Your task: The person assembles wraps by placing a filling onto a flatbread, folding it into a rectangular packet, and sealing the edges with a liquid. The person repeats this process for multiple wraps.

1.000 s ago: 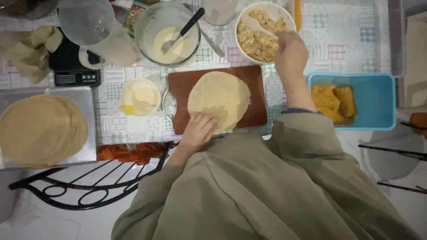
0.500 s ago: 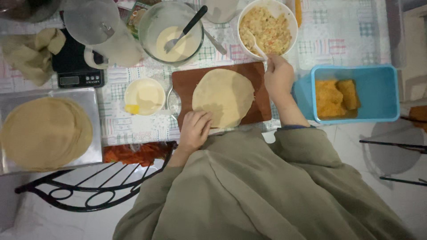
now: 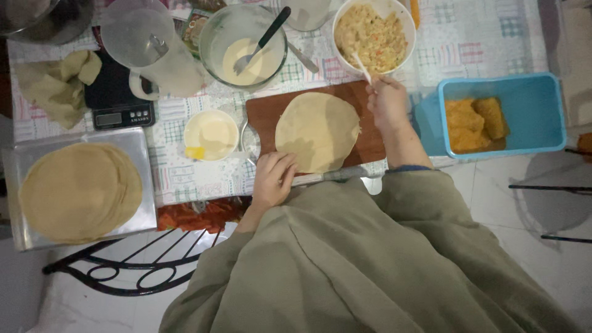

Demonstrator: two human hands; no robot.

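Round flatbread (image 3: 317,131) lying flat on the wooden cutting board (image 3: 266,117) at the middle of the table (image 3: 468,43). Left hand (image 3: 273,179) resting on its near edge, fingers loosely curled, gripping nothing. Right hand (image 3: 387,102) with fingers closed around a white spoon (image 3: 362,66) reaching into the white bowl of filling (image 3: 372,36).

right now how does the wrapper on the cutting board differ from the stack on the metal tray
The wrapper on the board is a single sheet; the stack on the tray is many sheets piled slightly offset. The left hand touches the single wrapper's edge, while the stack lies untouched. The wrapper rests on a brown cutting board, the stack on a metal tray. Both are round, thin and pale tan.
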